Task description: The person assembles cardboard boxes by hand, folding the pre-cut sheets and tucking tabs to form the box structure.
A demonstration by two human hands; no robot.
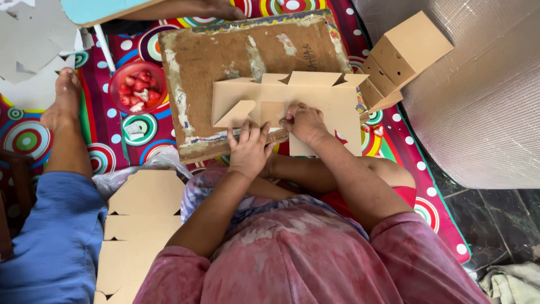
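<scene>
The flat cardboard box blank (315, 104) is plain brown, die-cut, with notched flaps along its far edge and a folded tab section at its left end. It lies on a worn wooden board (225, 62), whose surface is scuffed and streaked with pale residue, and overhangs the board's near right edge.

The left hand (249, 147) rests palm down, fingers spread flat, pressing the near edge of the blank where it meets the board. The right hand (304, 123) is curled, its fingertips pinched on a small flap near the blank's centre.

Far right, assembled cardboard boxes (396, 56) stand in a cluster against a silvery quilted sheet (484, 95). Near left, a stack of flat blanks (140, 225) lies on the colourful circle-patterned mat (129, 129). A red bowl (138, 87) holding small red-and-white pieces sits left of the board. Another person's bare foot (63, 101) and blue-clothed leg extend along the left side.
</scene>
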